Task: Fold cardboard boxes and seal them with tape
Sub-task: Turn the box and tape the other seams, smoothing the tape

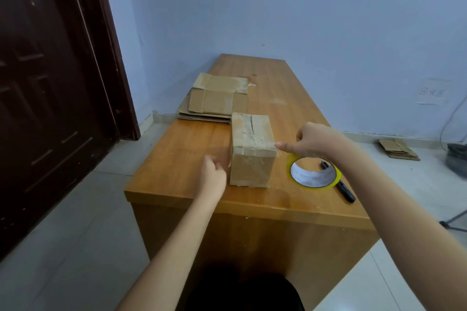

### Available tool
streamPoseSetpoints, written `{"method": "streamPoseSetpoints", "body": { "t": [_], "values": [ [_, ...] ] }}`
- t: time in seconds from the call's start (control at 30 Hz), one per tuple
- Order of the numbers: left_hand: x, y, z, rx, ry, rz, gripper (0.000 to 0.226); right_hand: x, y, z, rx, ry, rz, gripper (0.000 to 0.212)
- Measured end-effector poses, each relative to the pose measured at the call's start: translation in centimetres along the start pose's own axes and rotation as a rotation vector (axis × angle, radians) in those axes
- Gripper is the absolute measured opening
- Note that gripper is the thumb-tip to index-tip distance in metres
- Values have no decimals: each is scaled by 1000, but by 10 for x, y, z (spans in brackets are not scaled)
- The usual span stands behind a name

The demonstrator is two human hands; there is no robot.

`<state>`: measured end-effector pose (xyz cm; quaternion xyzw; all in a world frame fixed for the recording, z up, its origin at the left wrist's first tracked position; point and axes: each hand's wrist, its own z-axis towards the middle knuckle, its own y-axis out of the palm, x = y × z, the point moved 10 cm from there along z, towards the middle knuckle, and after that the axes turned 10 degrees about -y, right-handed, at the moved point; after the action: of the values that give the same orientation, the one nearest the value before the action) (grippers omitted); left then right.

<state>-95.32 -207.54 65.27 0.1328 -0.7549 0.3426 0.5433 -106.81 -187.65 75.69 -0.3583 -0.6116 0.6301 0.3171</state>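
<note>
Box sits just below the middle of the frame on the wooden table, folded up and already striped with clear tape along the top. Looks like the sealing step is nearly wrapped. The right hand has its forefinger stretched out, touching the box's right top edge, other fingers curled in; I'd guess it's smoothing a tape end. The left hand hovers just left of the box, fingers loosely bent, holding nothing as far as I can tell. Tape roll lies right of the box with a black marker beside it. Next up is probably pressing the tape flat, then grabbing a sheet from the flat cardboard stack further up.
</note>
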Motion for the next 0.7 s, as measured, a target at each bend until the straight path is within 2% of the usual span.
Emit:
{"method": "streamPoseSetpoints", "body": {
  "t": [0.07, 0.17, 0.27, 0.4, 0.5, 0.57, 0.7],
  "values": [
    [17, -16, -9, 27, 113, -241, 36, 0, 1, 0, -3, 0, 1, 66],
    [46, -9, -40, -134, 275, -430, 53, -3, 1, 0, -9, -6, -5, 65],
    [47, 17, -59, -259, 280, -404, 58, -7, 2, -1, -17, -21, 10, 64],
    [19, 33, -56, -257, 175, -337, 54, -7, 5, -2, -23, -28, 29, 63],
    [4, 36, -52, -264, 145, -193, 58, -7, 7, -2, -35, -22, 44, 63],
    [5, 25, -47, -243, 127, -203, 62, -8, 8, -3, -49, -22, 58, 64],
    [32, 4, -48, -195, 268, -251, 64, -11, 11, -4, -58, -25, 102, 65]
  ]
}}
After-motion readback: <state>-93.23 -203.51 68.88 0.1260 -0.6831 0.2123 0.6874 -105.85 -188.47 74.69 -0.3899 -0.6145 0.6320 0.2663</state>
